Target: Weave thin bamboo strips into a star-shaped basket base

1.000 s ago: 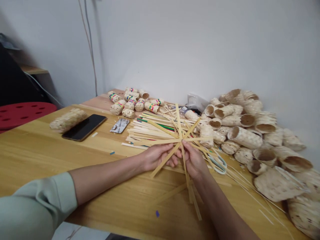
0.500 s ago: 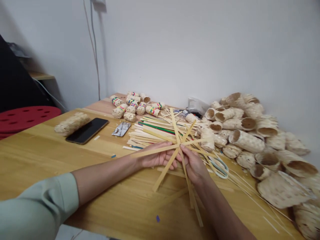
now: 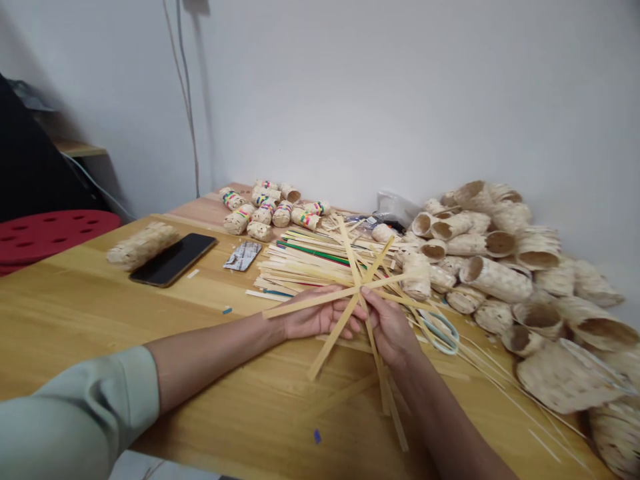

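Several flat bamboo strips (image 3: 333, 339) cross at one centre in a star shape, held above the table. My right hand (image 3: 396, 335) pinches them just right of the crossing, thumb on top. Under the left side of the star lies my left hand (image 3: 311, 316), palm up, its fingers curled in beneath the strips; part of its grip is hidden behind them. Just beyond both hands a loose bundle of cut strips (image 3: 295, 267) lies on the table, mostly pale with a few green and blue ones. Near my right wrist are the pale handles of scissors (image 3: 443, 333).
Woven bamboo tubes (image 3: 495, 279) pile up along the right side. Smaller tubes with coloured bands (image 3: 265, 212) stand at the back. On the left are a phone (image 3: 174, 260), a woven tube (image 3: 143, 247) and a silver packet (image 3: 242, 256). A red stool (image 3: 55, 233) stands beyond the table edge.
The hands and the star of strips hold almost the same pose. The view has shifted very slightly; nothing was let go or taken up.
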A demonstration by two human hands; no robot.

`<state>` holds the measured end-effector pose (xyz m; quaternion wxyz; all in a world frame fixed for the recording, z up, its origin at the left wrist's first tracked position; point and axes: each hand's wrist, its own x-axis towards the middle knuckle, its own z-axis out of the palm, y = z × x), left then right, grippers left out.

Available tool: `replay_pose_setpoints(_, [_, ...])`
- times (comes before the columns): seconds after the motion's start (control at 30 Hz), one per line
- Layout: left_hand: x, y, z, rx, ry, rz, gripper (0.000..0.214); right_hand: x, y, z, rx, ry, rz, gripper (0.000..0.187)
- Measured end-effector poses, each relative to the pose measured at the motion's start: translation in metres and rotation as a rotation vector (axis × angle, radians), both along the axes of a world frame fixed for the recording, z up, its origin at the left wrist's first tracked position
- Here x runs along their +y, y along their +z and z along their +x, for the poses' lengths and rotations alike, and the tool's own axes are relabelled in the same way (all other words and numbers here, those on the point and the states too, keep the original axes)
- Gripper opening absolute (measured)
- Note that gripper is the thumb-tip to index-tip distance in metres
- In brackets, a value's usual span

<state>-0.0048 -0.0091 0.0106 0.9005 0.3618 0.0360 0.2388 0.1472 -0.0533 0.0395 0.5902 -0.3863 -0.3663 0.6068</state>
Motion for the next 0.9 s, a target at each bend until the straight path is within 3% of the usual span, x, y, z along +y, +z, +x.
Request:
replay_pose_setpoints(0.2, [-0.005, 0.001, 0.005, 0.082, 0.154, 0.066, 0.022, -0.001, 0.000, -0.002, 0.004, 0.075, 0.006, 0.023])
replay_pose_setpoints(0.43, [-0.010, 0.005, 0.008, 0.129, 0.223, 0.084, 0.019, -0.004, -0.001, -0.002, -0.009, 0.153, 0.017, 0.035])
replay_pose_setpoints(0.7, [-0.023, 0.012, 0.016, 0.329, 0.432, 0.137, 0.034, -0.005, -0.006, -0.015, 0.081, -0.009, 0.027, 0.034])
replay_pose_setpoints(0.9, [-0.028, 0.014, 0.019, 0.423, 0.463, 0.195, 0.035, -0.006, -0.008, -0.017, 0.066, -0.040, 0.024, 0.036])
